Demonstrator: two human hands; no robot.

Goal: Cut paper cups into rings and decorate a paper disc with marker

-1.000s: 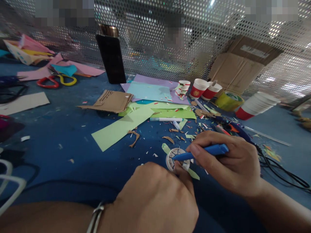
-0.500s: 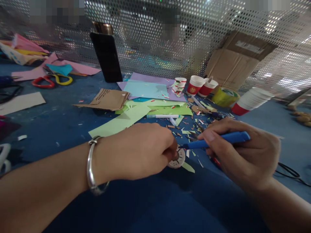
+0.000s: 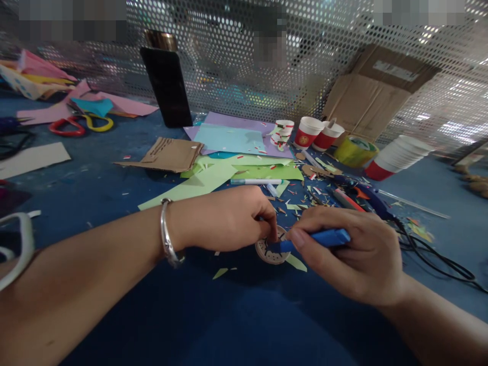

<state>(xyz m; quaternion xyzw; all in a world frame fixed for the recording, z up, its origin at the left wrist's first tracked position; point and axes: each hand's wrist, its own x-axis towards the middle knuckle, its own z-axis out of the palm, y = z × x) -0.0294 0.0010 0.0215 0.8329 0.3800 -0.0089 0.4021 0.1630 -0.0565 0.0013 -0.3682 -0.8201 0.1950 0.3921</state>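
A small round disc [image 3: 271, 258], pale with dark strokes and dots on its face, lies on the blue tabletop. From its far left side my left hand [image 3: 229, 218] reaches over with curled fingers, the fingertips pressing down on the disc; a silver bangle is on this wrist. Pinched in my right hand [image 3: 351, 254] is a blue marker pen [image 3: 330, 238], tilted low, its tip end at the disc's face. The exact contact of the tip is hard to see. Scraps of green paper [image 3: 296, 263] lie beside the disc.
Behind my hands are green paper [image 3: 190, 185], cut cardboard [image 3: 171, 155], a white pen [image 3: 257, 181] and many small clippings. Paper cups [image 3: 307, 133], yellow tape [image 3: 356, 151] and a glue gun [image 3: 375, 201] with its cable are right. Scissors [image 3: 67, 127] and a phone [image 3: 168, 89] are left.
My right hand has moved left and slightly down, bringing the marker pen's tip onto the disc. My left hand has shifted slightly, uncovering more of the disc. The glue gun has come into view.
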